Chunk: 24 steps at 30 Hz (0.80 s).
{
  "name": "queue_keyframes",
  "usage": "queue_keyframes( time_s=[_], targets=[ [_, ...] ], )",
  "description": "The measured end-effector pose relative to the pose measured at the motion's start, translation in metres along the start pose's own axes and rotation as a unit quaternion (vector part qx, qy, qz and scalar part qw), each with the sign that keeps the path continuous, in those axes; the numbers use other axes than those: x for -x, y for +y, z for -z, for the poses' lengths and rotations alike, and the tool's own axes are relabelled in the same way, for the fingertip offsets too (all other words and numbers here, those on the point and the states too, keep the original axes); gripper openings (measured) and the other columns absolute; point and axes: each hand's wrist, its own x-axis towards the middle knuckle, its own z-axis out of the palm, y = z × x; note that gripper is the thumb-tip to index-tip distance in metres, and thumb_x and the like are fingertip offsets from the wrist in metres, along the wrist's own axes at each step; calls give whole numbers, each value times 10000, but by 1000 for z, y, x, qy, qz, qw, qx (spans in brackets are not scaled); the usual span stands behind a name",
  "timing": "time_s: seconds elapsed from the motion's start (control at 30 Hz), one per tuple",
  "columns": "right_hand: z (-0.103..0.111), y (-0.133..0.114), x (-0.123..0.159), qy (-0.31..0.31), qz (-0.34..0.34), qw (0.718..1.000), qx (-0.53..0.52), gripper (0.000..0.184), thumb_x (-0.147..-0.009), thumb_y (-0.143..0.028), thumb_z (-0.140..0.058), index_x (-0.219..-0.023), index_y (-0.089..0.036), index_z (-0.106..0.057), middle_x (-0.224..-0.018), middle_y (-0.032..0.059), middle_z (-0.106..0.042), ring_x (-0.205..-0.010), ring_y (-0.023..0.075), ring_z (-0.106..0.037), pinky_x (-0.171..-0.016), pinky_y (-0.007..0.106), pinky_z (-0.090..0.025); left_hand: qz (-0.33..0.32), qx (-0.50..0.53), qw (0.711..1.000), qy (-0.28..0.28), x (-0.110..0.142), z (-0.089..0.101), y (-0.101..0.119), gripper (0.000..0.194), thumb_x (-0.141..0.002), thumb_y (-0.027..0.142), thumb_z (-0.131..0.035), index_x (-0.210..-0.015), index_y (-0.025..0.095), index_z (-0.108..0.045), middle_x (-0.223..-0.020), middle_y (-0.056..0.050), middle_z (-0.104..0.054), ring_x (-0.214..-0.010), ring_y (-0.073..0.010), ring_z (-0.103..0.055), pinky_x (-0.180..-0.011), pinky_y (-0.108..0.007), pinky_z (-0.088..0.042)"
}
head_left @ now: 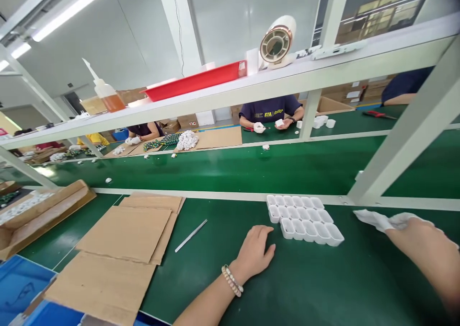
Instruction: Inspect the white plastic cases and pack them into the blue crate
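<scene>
White cups: the set (302,218) stands in close rows on the green bench top (294,283), between the two hands, openings facing up.
Left hand: positioned on the bench (254,251) just beside the near-left corner of the cups; fingers loosely curved, thumb spread apart, nothing visible in the grasp.
Bracelet: a beaded band (232,281) around the left wrist.
White cloth: a crumpled piece (373,219) to the right of the cups, apart from them.
Right hand: closed around the cloth (413,235); fingertips hidden.
Tweezers: a slim metallic tool (191,236), lying diagonally left of the left hand.
Cardboard sheets: overlapping flat pieces (124,232) left of the tweezers.
Cardboard tray: long, shallow (50,211), at the far left, above blue bins (25,287).
Green belt: a long strip (223,175) beyond the white rail (215,195), carrying scattered small white parts.
Overhead shelf: supports a red tray (197,81), a bottle of amber liquid (108,95) and a white cylinder (290,26).
Co-worker: seated opposite in a dark shirt (271,109), holding a white piece (279,122).
</scene>
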Motion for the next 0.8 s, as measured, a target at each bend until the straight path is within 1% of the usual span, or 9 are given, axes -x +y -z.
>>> queue_keyframes(
  time_s=[0.1,0.2,0.27,0.37,0.47,0.53,0.6,0.8],
  targets=[
    [14,-20,13,-69,-35,996,52,225,-625,-454,-646,-639,-314,-471,-764,194,-643,-642,337,-592,-557,436,-349,-3,1,1000,-4,0,0,-1,430,-899,198,-511,-1324,188,-451,-1288,-112,-547,-1229,-255,-498,-1070,-439,-433],
    [26,-39,25,-99,-52,987,115,181,-742,-445,-567,-733,-269,-523,-816,175,-654,-666,332,-608,-582,416,-393,-6,2,1000,-5,0,0,-1,426,-894,187,-514,-1315,173,-455,-1287,-122,-543,-1224,-259,-497,-1071,-449,-431],
    [31,-47,30,-122,-62,980,141,235,-815,-444,-493,-828,-221,-565,-871,176,-659,-726,340,-623,-597,399,-422,-8,-1,1000,-9,-1,-1,-1,426,-891,180,-516,-1313,165,-453,-1285,-125,-541,-1223,-258,-496,-1070,-446,-432],
    [32,-52,33,-141,-62,977,148,364,-890,-443,-393,-981,-159,-602,-986,193,-661,-825,349,-629,-643,389,-455,-9,-6,1000,-11,0,-2,-1,427,-887,169,-518,-1308,162,-451,-1273,-123,-543,-1212,-251,-499,-1066,-432,-438],
    [28,-51,34,-128,-53,981,136,480,-934,-472,-309,-1080,-127,-608,-1067,213,-655,-898,368,-626,-682,397,-472,-15,-11,1000,-9,0,-2,-2,426,-880,158,-522,-1300,165,-453,-1266,-120,-544,-1206,-250,-499,-1067,-431,-436],
    [25,-49,34,-118,-49,983,134,509,-944,-479,-291,-1089,-116,-616,-1069,221,-659,-904,372,-629,-679,397,-479,-18,-13,1000,-11,0,-3,-2,428,-878,152,-520,-1300,168,-452,-1266,-118,-543,-1207,-252,-497,-1067,-437,-436],
    [22,-47,33,-100,-37,985,137,479,-943,-455,-312,-1062,-116,-630,-1042,221,-670,-866,360,-641,-652,386,-482,-17,-14,1000,-14,-1,-3,-2,428,-878,148,-515,-1300,167,-450,-1267,-121,-542,-1205,-255,-497,-1063,-444,-439],
    [15,-42,32,-33,9,989,146,292,-909,-342,-423,-919,-151,-644,-925,193,-698,-706,297,-651,-561,338,-465,-17,-12,1000,-15,-1,-3,-2,430,-873,137,-512,-1297,169,-448,-1263,-122,-541,-1205,-260,-497,-1059,-455,-442]
  ],
)
